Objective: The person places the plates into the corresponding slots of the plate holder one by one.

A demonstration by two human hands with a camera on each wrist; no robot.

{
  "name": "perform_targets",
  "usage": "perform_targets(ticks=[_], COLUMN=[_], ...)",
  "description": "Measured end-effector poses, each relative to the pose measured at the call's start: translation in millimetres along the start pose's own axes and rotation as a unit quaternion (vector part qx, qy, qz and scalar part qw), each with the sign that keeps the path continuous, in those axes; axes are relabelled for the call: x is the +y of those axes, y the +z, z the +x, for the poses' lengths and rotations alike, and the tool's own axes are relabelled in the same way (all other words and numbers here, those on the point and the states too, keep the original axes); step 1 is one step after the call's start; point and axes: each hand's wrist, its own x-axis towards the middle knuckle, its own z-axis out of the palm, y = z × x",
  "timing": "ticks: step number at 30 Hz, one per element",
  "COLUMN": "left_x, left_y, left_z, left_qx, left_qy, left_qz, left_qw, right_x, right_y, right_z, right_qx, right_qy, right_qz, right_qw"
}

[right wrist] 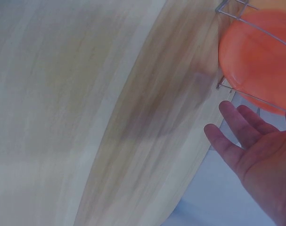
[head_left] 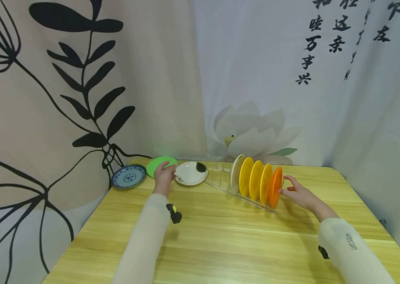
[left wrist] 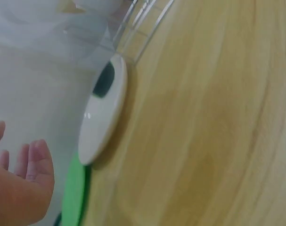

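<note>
My left hand [head_left: 164, 177] hovers beside the green plate [head_left: 155, 166] and the white plate [head_left: 189, 175], overlapping the green one's edge in the head view. In the left wrist view its fingers [left wrist: 39, 157] are loosely bent with nothing between them. My right hand [head_left: 300, 195] is at the right end of a wire dish rack [head_left: 242, 197], fingertips close beside the orange plate [head_left: 275, 188]. The right wrist view shows several spread fingers [right wrist: 241, 125]; the rest is cut off by the frame. Yellow plates [head_left: 255, 180] and a cream plate [head_left: 236, 173] stand upright in the rack.
A blue-patterned plate [head_left: 129, 176] lies at the table's far left, next to the green one. The white plate has a dark patch and lies just left of the rack. A printed curtain [head_left: 164, 79] hangs behind the wooden table [head_left: 221, 244].
</note>
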Motion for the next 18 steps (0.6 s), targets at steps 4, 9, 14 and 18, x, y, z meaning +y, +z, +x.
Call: perform_targets(ticks=[4, 9, 14, 18], left_x=[-7.7, -20.3, -29.4, -31.3], left_y=[-10.3, -19.4, -23.0, -21.8], left_z=[-1.3, 0.2, 2.5, 0.2], left_qx=[0.026, 0.041, 0.044, 0.035], left_qy=[-0.004, -0.027, -0.056, -0.072], left_qz=[0.007, 0.009, 0.028, 0.04], left_qw=[0.9996, 0.9987, 0.9971, 0.996], right_x=[-0.4, -0.1, 1.6, 2.3], right_y=[-0.3, -0.3, -0.3, 0.4], right_z=[-0.5, -0.3, 0.6, 1.9], right_qx=[0.003, 0.005, 0.005, 0.006], right_qy=[0.002, 0.001, 0.002, 0.004], right_qz=[0.0, 0.0, 0.001, 0.002], right_qw=[1.0, 1.0, 1.0, 1.0])
